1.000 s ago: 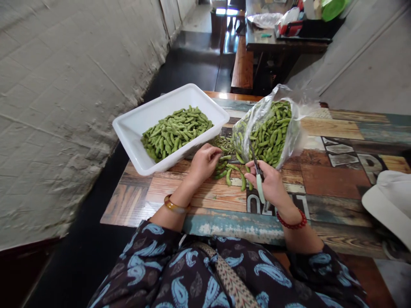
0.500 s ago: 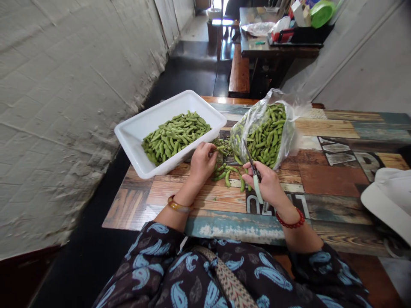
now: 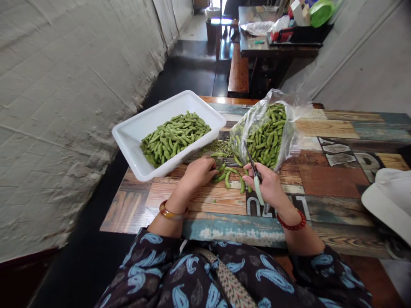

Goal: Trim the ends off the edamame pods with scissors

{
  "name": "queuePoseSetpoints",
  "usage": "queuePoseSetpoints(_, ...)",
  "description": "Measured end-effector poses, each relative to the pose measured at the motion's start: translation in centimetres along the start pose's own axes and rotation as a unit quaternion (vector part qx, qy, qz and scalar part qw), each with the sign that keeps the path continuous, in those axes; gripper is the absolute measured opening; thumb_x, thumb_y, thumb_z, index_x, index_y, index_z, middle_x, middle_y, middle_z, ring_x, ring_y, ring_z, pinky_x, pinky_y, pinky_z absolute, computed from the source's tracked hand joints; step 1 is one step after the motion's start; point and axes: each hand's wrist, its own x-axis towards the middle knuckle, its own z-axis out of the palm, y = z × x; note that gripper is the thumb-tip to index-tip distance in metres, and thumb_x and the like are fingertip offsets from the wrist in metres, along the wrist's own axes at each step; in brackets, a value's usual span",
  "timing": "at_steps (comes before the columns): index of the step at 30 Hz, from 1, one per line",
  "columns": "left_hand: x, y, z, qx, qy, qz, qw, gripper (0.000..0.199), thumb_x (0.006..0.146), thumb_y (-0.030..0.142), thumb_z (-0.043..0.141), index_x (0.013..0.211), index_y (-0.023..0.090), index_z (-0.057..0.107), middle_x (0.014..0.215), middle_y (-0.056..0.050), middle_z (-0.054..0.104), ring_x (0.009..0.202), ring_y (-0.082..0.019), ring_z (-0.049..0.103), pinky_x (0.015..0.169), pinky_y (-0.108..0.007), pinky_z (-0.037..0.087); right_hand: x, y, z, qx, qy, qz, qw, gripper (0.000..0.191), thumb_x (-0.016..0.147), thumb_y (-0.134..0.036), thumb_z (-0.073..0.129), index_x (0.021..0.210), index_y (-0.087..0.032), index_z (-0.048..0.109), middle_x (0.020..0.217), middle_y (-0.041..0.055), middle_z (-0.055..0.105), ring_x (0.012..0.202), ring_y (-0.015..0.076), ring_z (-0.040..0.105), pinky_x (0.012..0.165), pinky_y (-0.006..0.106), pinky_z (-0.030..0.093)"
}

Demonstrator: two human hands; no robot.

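My right hand (image 3: 267, 183) is wrapped round scissors (image 3: 257, 182) with pale green handles, their dark blades pointing up and away. My left hand (image 3: 199, 172) is low over the table beside several loose green pods (image 3: 227, 179); its fingers are pressed together, and what they hold, if anything, is hidden. Behind it stands a white tub (image 3: 135, 164) with a heap of green pods (image 3: 175, 137). A clear plastic bag (image 3: 293, 130) full of pods lies open to the right. Small green trimmings (image 3: 220, 146) are scattered between tub and bag.
The wood-patterned table (image 3: 334, 177) carries a white cap (image 3: 388, 199) at the right edge. A rough white wall (image 3: 64, 98) runs along the left. Farther back are a bench (image 3: 238, 72) and a second table (image 3: 253, 47) with a green lid-like item (image 3: 322, 13) and other things.
My left hand has moved a little toward me and left, away from the trimmings, down to the loose pods. My right hand and the scissors have hardly moved.
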Motion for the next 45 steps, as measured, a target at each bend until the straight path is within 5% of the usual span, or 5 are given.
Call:
queuePoseSetpoints(6,0.5,-0.3,0.1,-0.202,0.081,0.044,0.975,0.008,0.082,0.021,0.065,0.079,0.015,0.063,0.081,-0.004,0.061,0.072,-0.015,0.053,0.066,-0.028,0.039,0.1,-0.1,0.0,0.002,0.005,-0.007,1.000,0.021,0.087,-0.036,0.066,0.101,-0.021,0.066,0.078,0.0012,0.065,0.071,0.0181,0.063,0.073,0.031,0.054)
queuePoseSetpoints(13,-0.2,0.9,-0.6,-0.642,-0.007,0.018,0.766,0.032,0.084,0.043,0.071,0.089,0.013,0.063,0.082,-0.004,0.067,0.066,-0.011,0.060,0.061,-0.023,0.047,0.0,-0.4,-0.1,0.005,0.007,-0.016,1.000,0.020,0.088,-0.034,0.066,0.102,-0.020,0.065,0.078,0.0006,0.064,0.070,0.0171,0.063,0.071,0.029,0.053)
queuePoseSetpoints(20,-0.4,2.6,-0.1,-0.720,-0.039,-0.016,0.693,0.032,0.080,0.039,0.078,0.090,0.012,0.064,0.073,-0.003,0.066,0.049,-0.005,0.052,0.040,-0.014,0.030,-0.2,-0.5,0.3,0.011,-0.036,-0.054,0.998,0.025,0.088,-0.032,0.067,0.109,-0.021,0.062,0.083,0.0017,0.064,0.074,0.0184,0.062,0.076,0.033,0.054)
queuePoseSetpoints(27,-0.7,3.1,-0.1,-0.732,-0.034,-0.021,0.680,0.034,0.072,0.034,0.085,0.089,0.012,0.065,0.070,0.000,0.065,0.048,-0.004,0.053,0.045,-0.016,0.040,-0.4,-0.7,0.3,0.013,-0.097,-0.080,0.992,0.039,0.087,-0.040,0.070,0.118,-0.021,0.058,0.098,0.0063,0.060,0.079,0.0200,0.059,0.073,0.035,0.054)
queuePoseSetpoints(45,-0.9,2.9,0.3,-0.647,-0.050,-0.003,0.760,0.033,0.069,0.038,0.085,0.083,0.012,0.071,0.068,0.000,0.064,0.051,-0.006,0.050,0.049,-0.019,0.039,-0.8,-0.9,0.7,-0.035,-0.144,-0.091,0.985,0.040,0.088,-0.041,0.069,0.117,-0.018,0.055,0.102,0.0100,0.060,0.085,0.0238,0.061,0.074,0.038,0.055)
